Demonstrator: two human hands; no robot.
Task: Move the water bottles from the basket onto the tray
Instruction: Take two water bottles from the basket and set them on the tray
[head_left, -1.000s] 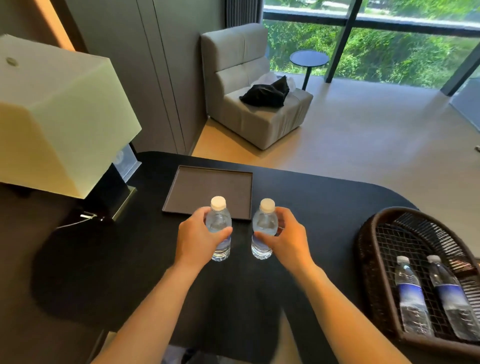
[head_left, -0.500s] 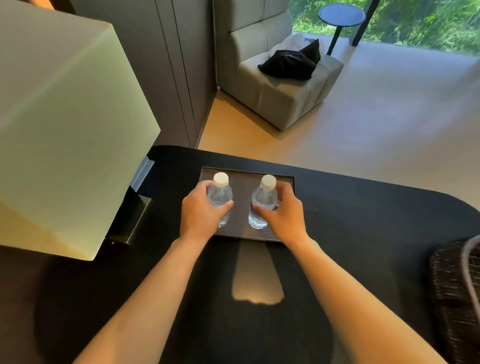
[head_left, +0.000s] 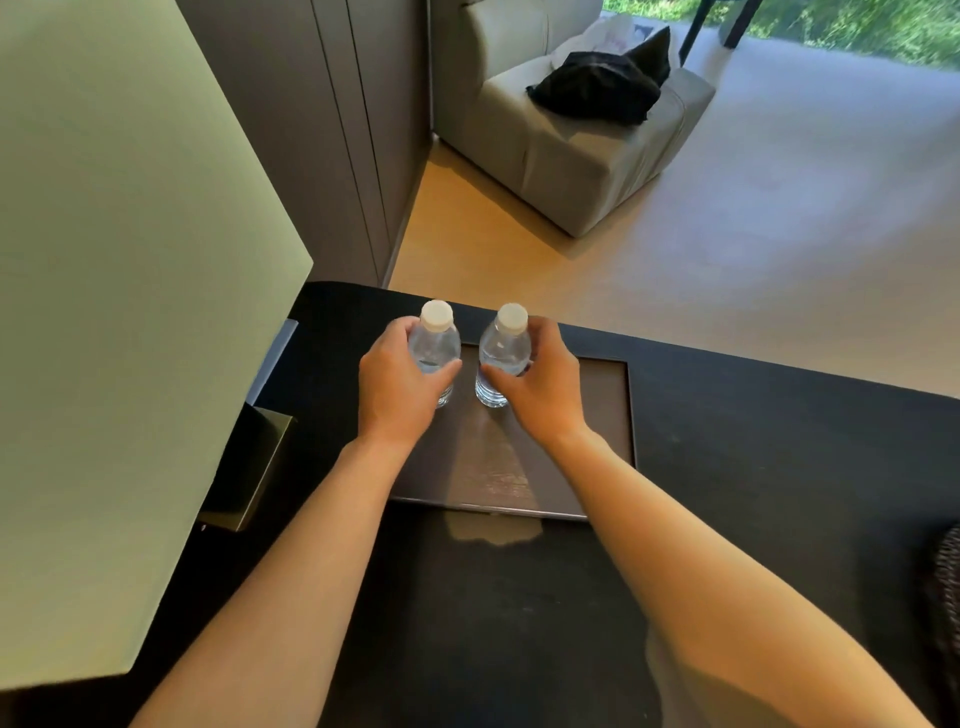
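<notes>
The dark table (head_left: 727, 467) held the tray (head_left: 602, 415); the basket (head_left: 948, 597) barely showed at the right edge. My left hand (head_left: 397, 387) and right hand (head_left: 540, 387) were each wrapped around 1 of 2 bottles (head_left: 503, 348), upright at the tray's far left. Half a second before, they stood nearer its front. Earlier, 2 more lay in the basket.
</notes>
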